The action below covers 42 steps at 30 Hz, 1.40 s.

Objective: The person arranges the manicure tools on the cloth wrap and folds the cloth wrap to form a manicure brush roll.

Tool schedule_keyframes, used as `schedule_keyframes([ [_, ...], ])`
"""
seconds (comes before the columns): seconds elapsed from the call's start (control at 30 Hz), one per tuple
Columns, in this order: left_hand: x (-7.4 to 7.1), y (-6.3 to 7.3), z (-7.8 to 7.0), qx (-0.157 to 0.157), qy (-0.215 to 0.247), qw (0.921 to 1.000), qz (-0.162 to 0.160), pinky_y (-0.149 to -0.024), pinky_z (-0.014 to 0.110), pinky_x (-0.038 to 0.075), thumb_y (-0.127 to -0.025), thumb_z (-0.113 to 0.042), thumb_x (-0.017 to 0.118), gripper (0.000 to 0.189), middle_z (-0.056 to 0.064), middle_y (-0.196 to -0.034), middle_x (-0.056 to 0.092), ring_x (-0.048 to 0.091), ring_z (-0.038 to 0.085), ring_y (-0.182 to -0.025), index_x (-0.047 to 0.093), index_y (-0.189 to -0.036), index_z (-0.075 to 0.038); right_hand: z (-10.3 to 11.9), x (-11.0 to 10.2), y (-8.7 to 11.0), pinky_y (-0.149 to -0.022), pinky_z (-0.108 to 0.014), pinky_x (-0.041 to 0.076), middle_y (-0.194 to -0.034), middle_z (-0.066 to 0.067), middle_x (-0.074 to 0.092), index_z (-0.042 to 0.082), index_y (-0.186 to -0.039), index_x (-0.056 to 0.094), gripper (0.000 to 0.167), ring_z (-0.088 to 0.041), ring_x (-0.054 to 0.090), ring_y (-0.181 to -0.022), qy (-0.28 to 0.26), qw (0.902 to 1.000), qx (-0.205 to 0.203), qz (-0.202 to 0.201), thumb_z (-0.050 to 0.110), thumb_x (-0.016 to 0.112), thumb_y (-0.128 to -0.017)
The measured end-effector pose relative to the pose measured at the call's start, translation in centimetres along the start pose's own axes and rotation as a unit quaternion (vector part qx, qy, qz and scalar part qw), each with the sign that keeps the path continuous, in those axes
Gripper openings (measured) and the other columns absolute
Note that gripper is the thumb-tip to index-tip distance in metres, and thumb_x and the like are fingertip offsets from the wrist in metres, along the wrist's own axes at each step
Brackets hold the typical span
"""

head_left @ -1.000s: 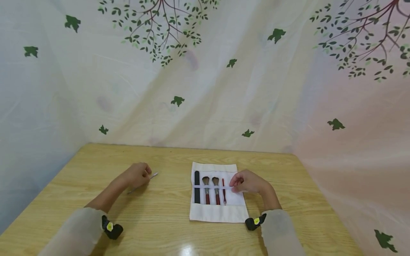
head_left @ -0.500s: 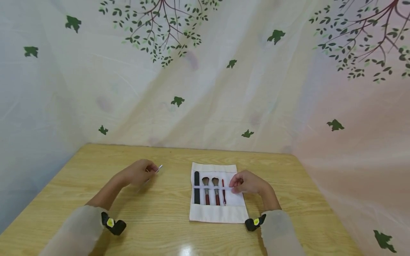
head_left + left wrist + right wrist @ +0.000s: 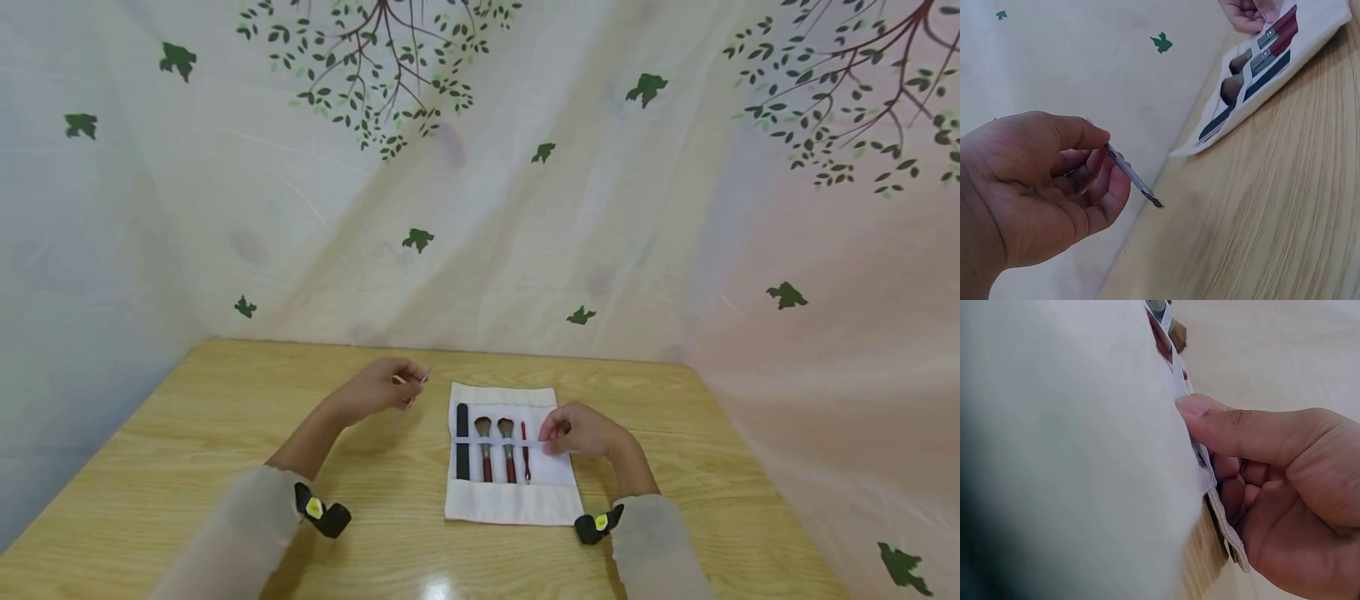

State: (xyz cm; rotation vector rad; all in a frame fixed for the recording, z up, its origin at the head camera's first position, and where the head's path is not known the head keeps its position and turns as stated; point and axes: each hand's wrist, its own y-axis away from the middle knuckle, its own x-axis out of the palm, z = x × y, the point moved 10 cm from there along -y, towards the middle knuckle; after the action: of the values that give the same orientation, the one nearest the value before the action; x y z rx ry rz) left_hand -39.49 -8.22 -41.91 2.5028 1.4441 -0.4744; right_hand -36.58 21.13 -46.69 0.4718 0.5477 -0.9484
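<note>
My left hand (image 3: 378, 390) is raised over the table, left of a white cloth roll-up pouch (image 3: 513, 503). Between thumb and fingers it pinches a slim metal cuticle pusher (image 3: 1130, 174) with a knurled handle and a flattened spoon end. My right hand (image 3: 588, 429) rests at the pouch's right side, where thumb and fingers pinch the white elastic band (image 3: 1177, 378). Under that band lie a black nail file (image 3: 462, 450), two makeup brushes (image 3: 487, 467) with red handles, and a thin red tool (image 3: 526, 454) with a pointed end.
The pouch lies open on a wooden table (image 3: 390, 517), its tools' lower ends near a folded cloth edge. Behind the table hangs a pale cloth (image 3: 337, 208) printed with leaves and branches. Each wrist wears a small black camera (image 3: 322, 511).
My left hand has lifted the cuticle pusher from the table and carried it right and away from me, toward the pouch. My right hand has stayed on the band.
</note>
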Motion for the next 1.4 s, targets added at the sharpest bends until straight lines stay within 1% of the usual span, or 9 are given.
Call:
schedule_keyframes([
  [0.07,0.9,-0.8,-0.4,-0.004,0.027,0.9996,-0.004,-0.085,0.038,0.058,-0.104,-0.011,0.058,0.025,0.018,-0.114,0.059,0.062,0.033,-0.099,0.057,-0.122,0.007,0.1,0.1,0.1,-0.067,-0.027,0.048,-0.081,-0.002,0.064,0.001,-0.094,0.072,0.006,-0.017,0.054,-0.075,-0.003,1.0,-0.006,0.002,0.002,0.076,-0.09],
  [0.23,3.3,-2.6,-1.3,-0.014,0.098,0.995,-0.016,-0.089,0.04,0.057,-0.104,-0.008,0.057,0.025,0.02,-0.117,0.058,0.061,0.031,-0.1,0.056,-0.124,0.007,0.7,0.3,0.3,-0.067,-0.026,0.046,-0.085,-0.009,0.065,-0.005,-0.097,0.069,0.007,-0.018,0.052,-0.076,-0.009,0.9996,-0.023,0.011,0.001,0.07,-0.094],
  [0.4,5.6,-4.3,-2.0,-0.004,0.155,0.9872,-0.039,-0.089,0.042,0.057,-0.104,-0.006,0.058,0.023,0.014,-0.112,0.059,0.059,0.021,-0.094,0.058,-0.123,0.006,0.6,0.4,0.3,-0.068,-0.027,0.046,-0.085,-0.006,0.063,-0.002,-0.098,0.069,0.004,-0.017,0.051,-0.077,-0.011,0.9995,-0.023,0.018,0.002,0.069,-0.096],
  [0.57,7.8,-6.0,-2.8,0.008,0.215,0.974,-0.071,-0.079,0.032,0.058,-0.103,-0.003,0.058,0.022,0.01,-0.105,0.059,0.06,0.019,-0.089,0.058,-0.122,0.008,0.2,0.3,0.1,-0.07,-0.027,0.047,-0.087,-0.003,0.065,-0.001,-0.097,0.07,0.007,-0.015,0.053,-0.079,-0.01,0.9996,-0.021,0.018,-0.001,0.063,-0.098],
  [0.77,10.5,-7.6,-3.0,0.001,0.275,0.9556,-0.107,-0.072,0.027,0.057,-0.101,-0.001,0.06,0.02,0.007,-0.1,0.059,0.06,0.016,-0.084,0.06,-0.12,0.006,0.0,0.3,0.1,-0.071,-0.026,0.046,-0.088,-0.003,0.065,-0.001,-0.096,0.07,0.011,-0.016,0.053,-0.081,-0.009,0.9994,-0.027,0.021,-0.002,0.059,-0.099],
  [0.9,11.9,-8.5,-2.8,-0.006,0.292,0.9482,-0.125,-0.075,0.029,0.059,-0.1,-0.001,0.062,0.023,0.008,-0.1,0.06,0.061,0.016,-0.086,0.06,-0.122,0.007,-0.1,0.2,0.0,-0.071,-0.026,0.046,-0.087,-0.002,0.064,0.001,-0.096,0.07,0.011,-0.015,0.053,-0.08,-0.002,0.9995,-0.024,0.021,0.0,0.06,-0.101],
  [1.07,13.0,-9.3,-2.6,-0.012,0.303,0.9427,-0.14,-0.078,0.03,0.06,-0.099,-0.001,0.063,0.027,0.01,-0.101,0.062,0.062,0.017,-0.085,0.059,-0.124,0.01,-0.3,0.1,-0.1,-0.071,-0.027,0.046,-0.087,-0.002,0.065,0.003,-0.096,0.071,0.012,-0.016,0.054,-0.08,0.007,0.9997,-0.013,0.017,0.002,0.06,-0.101],
  [1.27,13.9,-9.6,-2.2,-0.026,0.301,0.9417,-0.147,-0.077,0.031,0.06,-0.1,-0.002,0.063,0.018,0.011,-0.104,0.062,0.063,0.02,-0.087,0.062,-0.117,0.003,-0.2,0.1,-0.1,-0.072,-0.029,0.047,-0.089,-0.002,0.066,0.003,-0.097,0.071,0.012,-0.018,0.055,-0.082,0.003,0.9997,-0.016,0.017,0.0,0.06,-0.101],
  [1.4,14.3,-9.6,-2.1,-0.029,0.298,0.9429,-0.147,-0.078,0.031,0.06,-0.1,-0.002,0.063,0.021,0.012,-0.104,0.065,0.064,0.022,-0.089,0.06,-0.12,0.006,-0.2,0.1,-0.2,-0.073,-0.028,0.047,-0.089,-0.003,0.066,0.003,-0.097,0.071,0.012,-0.018,0.054,-0.082,0.001,0.9997,-0.017,0.018,0.0,0.06,-0.101],
])
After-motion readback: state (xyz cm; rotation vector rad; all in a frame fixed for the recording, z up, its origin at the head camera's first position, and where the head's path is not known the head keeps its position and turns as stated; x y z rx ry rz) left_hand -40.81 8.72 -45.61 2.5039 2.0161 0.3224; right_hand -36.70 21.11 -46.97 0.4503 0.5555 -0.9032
